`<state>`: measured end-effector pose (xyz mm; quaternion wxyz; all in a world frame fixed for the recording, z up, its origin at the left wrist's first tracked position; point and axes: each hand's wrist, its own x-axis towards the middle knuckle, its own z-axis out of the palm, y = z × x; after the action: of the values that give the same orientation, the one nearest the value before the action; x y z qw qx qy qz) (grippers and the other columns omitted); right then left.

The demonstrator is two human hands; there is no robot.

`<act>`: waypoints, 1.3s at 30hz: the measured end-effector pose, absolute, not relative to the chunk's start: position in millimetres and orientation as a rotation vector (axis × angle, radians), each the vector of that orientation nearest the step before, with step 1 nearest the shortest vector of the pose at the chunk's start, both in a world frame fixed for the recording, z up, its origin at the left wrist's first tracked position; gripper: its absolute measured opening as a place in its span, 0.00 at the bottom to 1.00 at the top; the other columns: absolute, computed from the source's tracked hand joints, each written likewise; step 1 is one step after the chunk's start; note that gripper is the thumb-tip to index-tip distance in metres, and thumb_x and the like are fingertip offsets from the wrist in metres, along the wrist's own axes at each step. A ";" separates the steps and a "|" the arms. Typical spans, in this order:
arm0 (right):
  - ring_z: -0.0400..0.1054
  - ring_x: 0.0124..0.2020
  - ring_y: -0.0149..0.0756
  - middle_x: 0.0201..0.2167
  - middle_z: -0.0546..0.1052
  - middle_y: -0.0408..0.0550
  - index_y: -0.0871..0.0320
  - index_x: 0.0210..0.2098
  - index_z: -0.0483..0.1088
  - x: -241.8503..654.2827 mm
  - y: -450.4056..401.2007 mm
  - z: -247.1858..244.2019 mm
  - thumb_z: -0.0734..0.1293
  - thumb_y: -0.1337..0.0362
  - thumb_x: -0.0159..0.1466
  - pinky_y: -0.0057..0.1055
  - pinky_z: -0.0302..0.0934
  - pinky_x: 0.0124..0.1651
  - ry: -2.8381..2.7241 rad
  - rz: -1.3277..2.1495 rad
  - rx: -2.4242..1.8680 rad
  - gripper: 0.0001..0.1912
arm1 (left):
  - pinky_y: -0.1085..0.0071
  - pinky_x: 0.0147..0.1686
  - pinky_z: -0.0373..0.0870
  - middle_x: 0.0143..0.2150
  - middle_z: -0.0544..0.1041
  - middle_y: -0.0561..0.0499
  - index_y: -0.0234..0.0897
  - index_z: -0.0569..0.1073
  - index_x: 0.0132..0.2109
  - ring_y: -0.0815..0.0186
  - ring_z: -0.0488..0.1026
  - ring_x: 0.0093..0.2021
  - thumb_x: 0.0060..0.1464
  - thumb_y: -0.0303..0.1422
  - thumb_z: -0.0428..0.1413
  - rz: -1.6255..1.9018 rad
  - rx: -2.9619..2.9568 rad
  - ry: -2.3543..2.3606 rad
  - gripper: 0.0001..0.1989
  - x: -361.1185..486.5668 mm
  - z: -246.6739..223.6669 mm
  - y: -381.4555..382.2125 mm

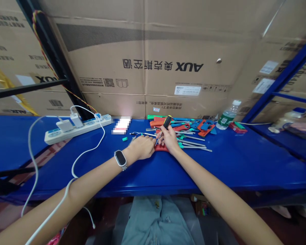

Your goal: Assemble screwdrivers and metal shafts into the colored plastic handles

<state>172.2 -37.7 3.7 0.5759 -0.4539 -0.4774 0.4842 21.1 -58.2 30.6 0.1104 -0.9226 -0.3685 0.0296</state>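
Far carton point(168, 41) boxes us in; power strip point(79, 130) left, tool pile point(182, 127) and bottle point(223, 120) far right. Tabletop point(232, 170) stretches right, to its near edge. Right hand point(171, 139) pinches screwdriver point(167, 122) mid-tabletop; left hand point(142, 148) curled, hold unclear.

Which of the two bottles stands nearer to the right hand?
The clear, green-labelled bottle, standing just right of the coloured plastic pieces. The blue-capped bottle is farther from the right hand, past the slanted blue post.
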 end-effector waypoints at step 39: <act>0.62 0.10 0.27 0.17 0.71 0.33 0.54 0.41 0.61 170.1 -38.1 6.7 0.62 0.60 0.71 0.20 0.51 0.11 -1.093 1.131 -1.129 0.05 | 0.60 0.44 0.75 0.41 0.81 0.34 0.25 0.75 0.48 0.49 0.81 0.43 0.65 0.27 0.46 0.190 -2.744 -1.173 0.14 23.7 39.3 -62.5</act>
<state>170.1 -38.1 6.7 0.5667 -0.4805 -0.4651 0.4813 23.7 -62.5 39.3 0.0758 -0.9150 -0.3912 0.0634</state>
